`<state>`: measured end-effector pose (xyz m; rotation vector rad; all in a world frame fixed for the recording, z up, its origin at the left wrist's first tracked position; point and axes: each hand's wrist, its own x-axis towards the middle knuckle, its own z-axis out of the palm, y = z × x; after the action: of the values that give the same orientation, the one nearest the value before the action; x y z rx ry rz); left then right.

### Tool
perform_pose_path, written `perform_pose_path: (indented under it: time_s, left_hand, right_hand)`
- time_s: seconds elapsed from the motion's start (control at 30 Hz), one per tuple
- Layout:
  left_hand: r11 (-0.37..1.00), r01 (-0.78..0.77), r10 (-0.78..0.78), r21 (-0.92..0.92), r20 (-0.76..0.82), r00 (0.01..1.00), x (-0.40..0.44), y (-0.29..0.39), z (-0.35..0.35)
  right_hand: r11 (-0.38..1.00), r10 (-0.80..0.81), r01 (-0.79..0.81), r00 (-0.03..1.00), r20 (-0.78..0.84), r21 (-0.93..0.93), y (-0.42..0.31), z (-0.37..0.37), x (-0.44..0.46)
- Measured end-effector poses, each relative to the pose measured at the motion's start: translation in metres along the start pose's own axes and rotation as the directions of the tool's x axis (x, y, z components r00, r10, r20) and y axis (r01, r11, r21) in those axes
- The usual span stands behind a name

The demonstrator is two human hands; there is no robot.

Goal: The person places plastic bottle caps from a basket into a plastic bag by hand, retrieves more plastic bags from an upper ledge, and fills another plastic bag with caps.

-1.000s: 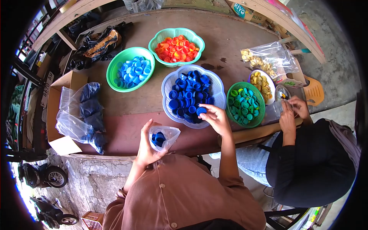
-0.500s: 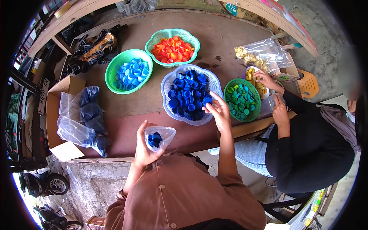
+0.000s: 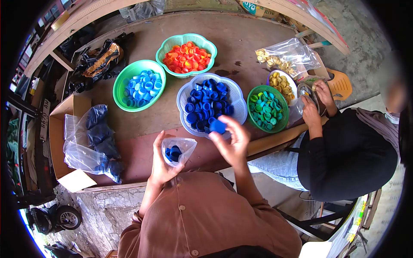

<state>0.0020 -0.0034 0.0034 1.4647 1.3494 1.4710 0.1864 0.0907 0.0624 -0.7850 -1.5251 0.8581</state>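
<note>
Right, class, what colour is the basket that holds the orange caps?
The basket is pale mint green, best seen in the head view.

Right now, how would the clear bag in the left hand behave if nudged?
The clear bag would probably flop, since its film looks thin and see-through. It is likely light, with only a few blue caps showing inside. Its mouth gapes open, so tipping it might spill them.

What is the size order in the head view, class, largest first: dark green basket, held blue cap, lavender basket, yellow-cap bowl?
Lavender basket
Dark green basket
Yellow-cap bowl
Held blue cap
</note>
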Motion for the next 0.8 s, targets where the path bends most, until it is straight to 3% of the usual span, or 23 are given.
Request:
perform_pose_path:
  time_s: [0.03,0.07,0.1,0.17,0.2,0.27,0.3,0.33,0.37,0.4,0.43,0.47,0.5,0.67,0.8]
  left_hand:
    - [1.000,0.002,-0.002,-0.003,0.009,1.000,0.001,0.000,0.000]
    - [0.999,-0.035,0.035,-0.013,0.015,0.999,0.003,0.000,0.001]
    - [0.997,-0.072,0.073,-0.025,0.020,0.997,0.004,0.000,0.002]
    - [0.998,-0.060,0.061,-0.016,0.015,0.998,0.001,-0.001,0.005]
    - [0.999,-0.051,0.051,-0.003,0.006,0.999,-0.001,-0.001,0.005]
    - [1.000,-0.025,0.025,-0.012,0.001,1.000,0.000,-0.001,0.004]
    - [1.000,0.005,-0.005,-0.021,-0.006,1.000,0.001,0.000,0.001]
    - [0.998,-0.019,0.020,0.066,-0.008,1.000,0.004,0.002,-0.001]
    - [0.998,-0.018,0.018,0.067,-0.005,1.000,0.006,0.003,-0.002]
    - [0.999,-0.008,0.009,0.033,-0.019,1.000,0.006,0.003,-0.002]
    - [1.000,0.001,-0.001,-0.002,-0.033,0.999,0.007,0.003,-0.002]
    - [1.000,0.002,-0.002,-0.003,-0.034,0.999,0.007,0.002,-0.001]
    - [1.000,0.009,-0.009,0.004,-0.033,0.999,0.008,0.001,-0.001]
    - [1.000,-0.006,0.007,0.013,-0.042,0.999,0.009,-0.003,-0.003]
    - [1.000,0.012,-0.011,0.009,-0.067,0.998,0.009,0.001,-0.005]
  right_hand:
    - [0.986,-0.084,0.105,0.983,0.162,-0.130,-0.016,0.005,0.001]
    - [0.992,-0.092,0.112,0.957,0.276,-0.057,-0.017,0.015,-0.006]
    - [0.964,-0.134,0.224,0.878,0.459,-0.147,-0.021,0.022,-0.007]
    - [0.867,-0.121,0.394,0.761,0.637,-0.305,-0.021,0.031,-0.013]
    - [0.868,-0.119,0.390,0.764,0.634,-0.308,-0.018,0.030,-0.014]
    - [0.972,-0.073,0.185,0.824,0.562,-0.145,-0.010,0.024,-0.010]
    - [0.982,-0.081,0.155,0.855,0.513,-0.103,-0.004,0.016,-0.003]
    - [0.992,-0.029,0.079,0.907,0.421,-0.103,0.010,0.008,0.003]
    - [0.968,-0.061,0.128,0.954,0.294,-0.215,0.030,-0.001,0.012]
    - [0.916,0.083,-0.001,0.979,0.187,-0.402,0.055,-0.013,0.015]
    - [0.759,0.101,0.026,0.982,0.157,-0.650,0.087,-0.030,0.012]
    - [0.572,0.234,0.042,0.949,0.211,-0.819,0.114,-0.046,0.012]
    - [0.409,0.278,0.086,0.936,0.215,-0.908,0.122,-0.049,0.013]
    - [0.260,0.474,0.128,0.847,0.242,-0.957,0.145,-0.045,0.014]
    - [0.247,0.454,0.109,0.865,0.214,-0.963,0.149,-0.049,0.013]
